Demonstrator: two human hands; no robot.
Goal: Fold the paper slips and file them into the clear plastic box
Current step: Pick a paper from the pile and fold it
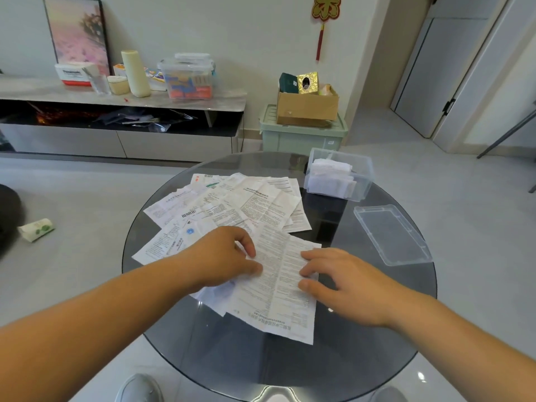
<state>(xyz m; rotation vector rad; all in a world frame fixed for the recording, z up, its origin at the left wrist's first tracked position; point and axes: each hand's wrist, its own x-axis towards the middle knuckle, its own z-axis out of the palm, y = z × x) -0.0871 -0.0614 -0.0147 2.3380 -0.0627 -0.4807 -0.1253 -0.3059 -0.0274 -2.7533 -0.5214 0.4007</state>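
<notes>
While both hands lie on the nearest printed sheet (278, 291), nothing is lifted off the round, dark glass surface (290, 369). The left hand (223, 256) sits at the sheet's left edge with its fingers (248, 242) curled, forefinger and thumb close together on top of the paper. From where I stand I cannot tell whether they pinch the edge or only press on it. The right hand (345, 285) rests on the sheet's right edge, its fingers (307, 255) slightly apart and relaxed, tips and thumb touching the paper and holding nothing.

Beyond the hands, the other paper slips (232, 204) lie unfolded in an overlapping fan across the middle of the surface. The near sheet covers the closest ones. The clear plastic box (366, 169) stands open at the far right edge, just beside the fan, with folded slips (330, 175) standing inside it. Its lid (391, 235) lies flat on the right side, apart from the box and nearer to the right hand.

Past the surface, a cardboard box (304, 108) sits on a green crate (298, 137) against the wall, next to a low cabinet (116, 97). A tissue pack (36, 229) lies on the floor to the left.
</notes>
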